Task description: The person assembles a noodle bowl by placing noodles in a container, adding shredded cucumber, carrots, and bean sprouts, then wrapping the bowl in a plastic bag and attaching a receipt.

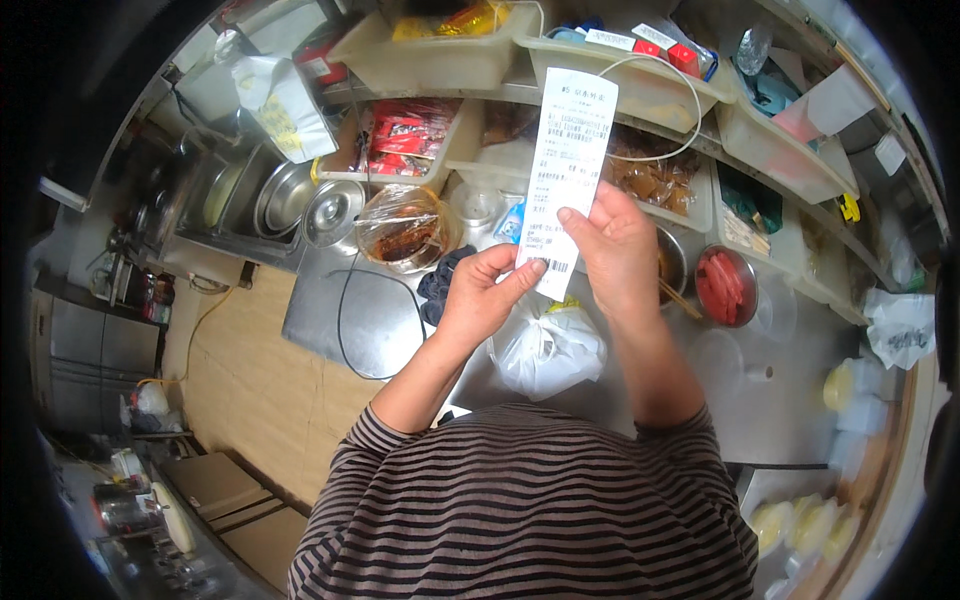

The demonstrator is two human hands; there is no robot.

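Both my hands hold a long white printed receipt (555, 170) upright above the counter. My left hand (482, 290) pinches its lower left edge between thumb and fingers. Higher up on its right side, my right hand (612, 245) grips it, thumb on the front and fingers behind. Below the receipt a tied white plastic bag (548, 352) sits on the metal counter (725, 400). Dark crumpled cloth (437, 288) lies beside my left hand. A bowl with wooden chopsticks (672, 262) stands right of my right wrist, partly hidden by it.
A metal bowl of red sticks (727, 286) stands to the right. Left are a film-covered bowl of brown food (402, 232), a metal lid (334, 213) and a sink (235, 205). Plastic bins (450, 52) line the shelf above. A thin black cable (342, 320) loops over the counter.
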